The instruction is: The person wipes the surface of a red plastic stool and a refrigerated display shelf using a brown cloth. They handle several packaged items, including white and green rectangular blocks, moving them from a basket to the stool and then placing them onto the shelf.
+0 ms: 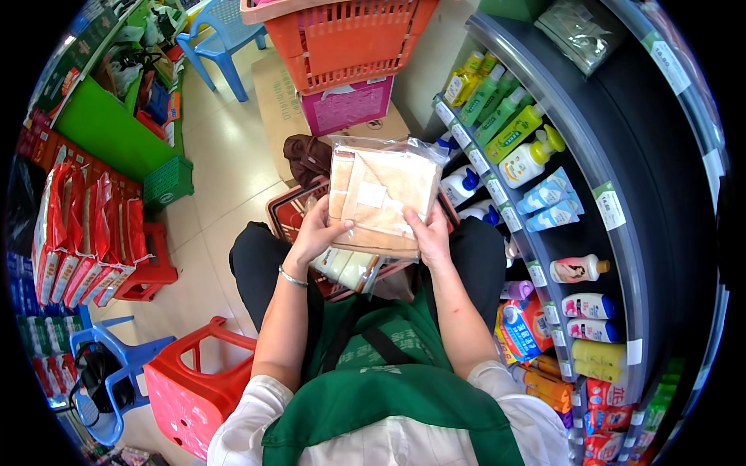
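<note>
Between both hands I hold a folded beige towel [382,180] in a clear plastic bag, with a pale label on its front. My left hand [320,227] grips its lower left edge, thumb on the front. On the lower right edge, my right hand [428,233] has its thumb pressed over the bag. Below the towel, a dark red shopping basket [280,212] sits between my knees. Another clear-wrapped pack [349,268], pale with a coloured print, shows in the basket under the towel. The basket's other contents are mostly hidden.
On my right are curved shelves [524,233] of bottles and tubes. An orange basket [349,43] stands on a pink box [349,108] ahead. To the left are a tipped red stool [186,402], a blue chair [111,378] and stacked red-bagged packs [87,239].
</note>
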A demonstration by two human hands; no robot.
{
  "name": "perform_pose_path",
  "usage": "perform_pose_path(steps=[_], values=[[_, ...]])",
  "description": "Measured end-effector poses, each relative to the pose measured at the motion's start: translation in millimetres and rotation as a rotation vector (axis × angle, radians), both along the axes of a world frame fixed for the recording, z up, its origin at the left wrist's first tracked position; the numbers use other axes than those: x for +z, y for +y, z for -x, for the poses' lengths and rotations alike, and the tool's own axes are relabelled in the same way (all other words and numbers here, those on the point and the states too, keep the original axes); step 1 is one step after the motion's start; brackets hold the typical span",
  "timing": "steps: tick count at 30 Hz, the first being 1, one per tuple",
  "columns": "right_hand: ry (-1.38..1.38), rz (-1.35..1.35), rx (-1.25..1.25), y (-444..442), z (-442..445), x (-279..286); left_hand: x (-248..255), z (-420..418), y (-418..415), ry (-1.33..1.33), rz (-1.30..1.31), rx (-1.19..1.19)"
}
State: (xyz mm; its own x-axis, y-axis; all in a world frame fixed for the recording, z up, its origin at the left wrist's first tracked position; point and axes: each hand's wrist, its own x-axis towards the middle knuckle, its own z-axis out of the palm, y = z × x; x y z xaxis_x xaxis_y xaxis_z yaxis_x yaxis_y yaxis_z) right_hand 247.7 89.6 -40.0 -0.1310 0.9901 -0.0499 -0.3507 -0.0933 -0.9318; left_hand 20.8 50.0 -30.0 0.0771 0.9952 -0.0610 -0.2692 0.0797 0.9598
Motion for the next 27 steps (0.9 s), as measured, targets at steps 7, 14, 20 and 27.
perform_pose_path(steps=[7, 14, 20, 27], values=[[0.535, 0.264, 0.193, 9, -10, -42, 64, -45, -35, 0.002, -0.253, -0.493], [1.067, 0.371, 1.113, 22, 7, -14, 35, -121, -70, 0.292, -0.568, -0.574], [0.977, 0.418, 1.149, 23, 5, -24, 33, -109, -69, 0.121, -0.331, -0.568], [-0.116, -0.344, 0.325, 0, 7, 22, 23, -88, -70, -0.026, 0.082, -0.210]])
